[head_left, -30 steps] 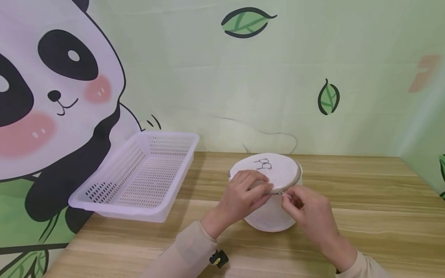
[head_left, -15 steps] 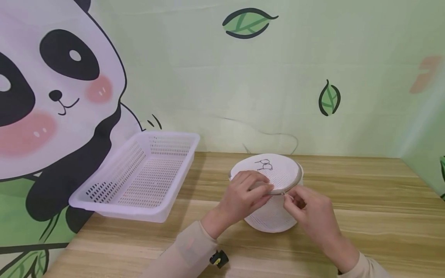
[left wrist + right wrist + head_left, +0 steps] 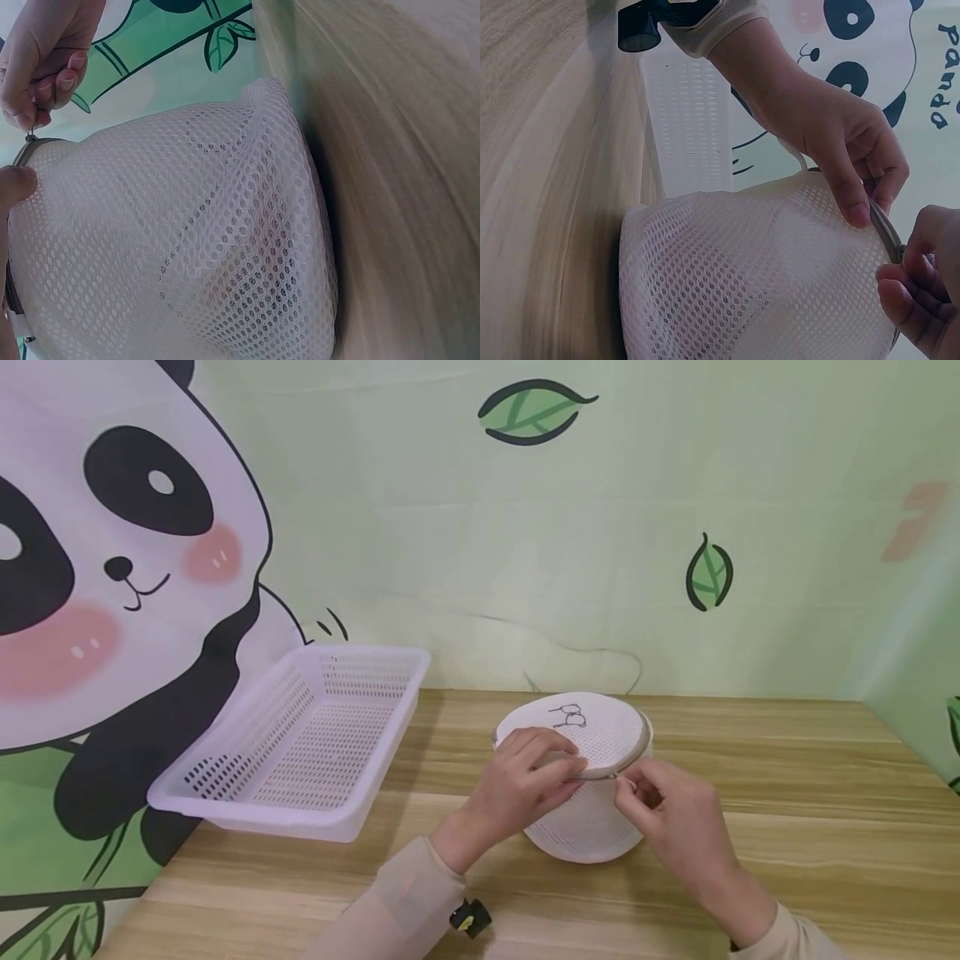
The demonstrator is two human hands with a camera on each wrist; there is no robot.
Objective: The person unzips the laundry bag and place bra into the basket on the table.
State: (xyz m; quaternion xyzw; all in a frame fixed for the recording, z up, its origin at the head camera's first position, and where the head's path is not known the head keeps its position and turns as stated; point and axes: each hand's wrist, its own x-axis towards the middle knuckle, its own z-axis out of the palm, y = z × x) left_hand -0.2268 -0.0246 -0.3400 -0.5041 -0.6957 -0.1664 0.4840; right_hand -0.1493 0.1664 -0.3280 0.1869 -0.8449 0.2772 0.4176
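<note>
A white mesh laundry bag, round like a drum, stands upright on the table with a small line drawing on its lid. Grey zipper tape runs around the lid's edge. My left hand grips the near left rim; in the right wrist view its thumb presses the mesh below the zipper. Just to the right, my right hand pinches the zipper pull, and the slider shows beneath its fingertips in the left wrist view. The pull itself is mostly hidden by the fingers.
A white perforated plastic basket sits on the left of the wooden table. Behind stands a green backdrop with a panda print. A black device is at my left sleeve.
My right hand has moved slightly to the right along the rim, and the zipper slider has gone with it. The left hand holds nearly the same spot.
</note>
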